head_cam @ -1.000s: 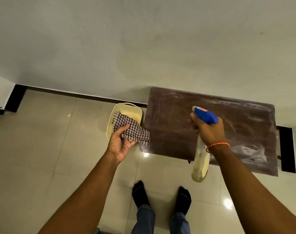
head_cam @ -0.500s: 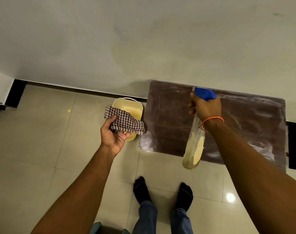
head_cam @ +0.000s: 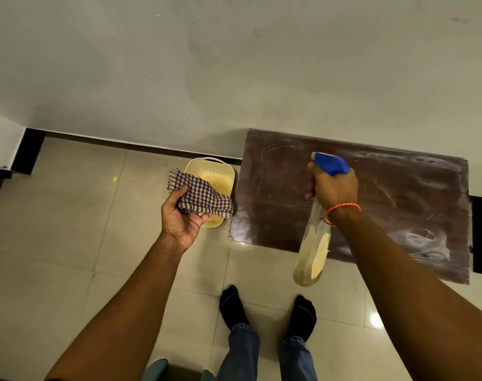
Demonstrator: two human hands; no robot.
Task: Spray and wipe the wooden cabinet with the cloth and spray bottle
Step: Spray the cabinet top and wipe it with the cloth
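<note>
**Head view**

- Wooden cabinet [head_cam: 399, 204]: dark brown, set against the far wall, right of centre. Its top surface was streaked with pale smears, heaviest at the near right.
- Spray bottle [head_cam: 313, 250]: blue head, cloudy body, held over the cabinet's near left part. The right hand [head_cam: 334, 188] was wrapped round its neck. Whether a finger lay on the trigger could not be told.
- Cloth [head_cam: 204, 195]: checked and bunched, pinched in the left hand [head_cam: 180, 220], left of the cabinet and above a cream basket [head_cam: 200, 164] on the floor.
- Step judged: spraying. The nozzle would do best tipped down at the less-marked left half, misting lightly, with the cloth brought across straight after.
- Writing: none legible. The pale patch on the bottle showed no text.
</note>
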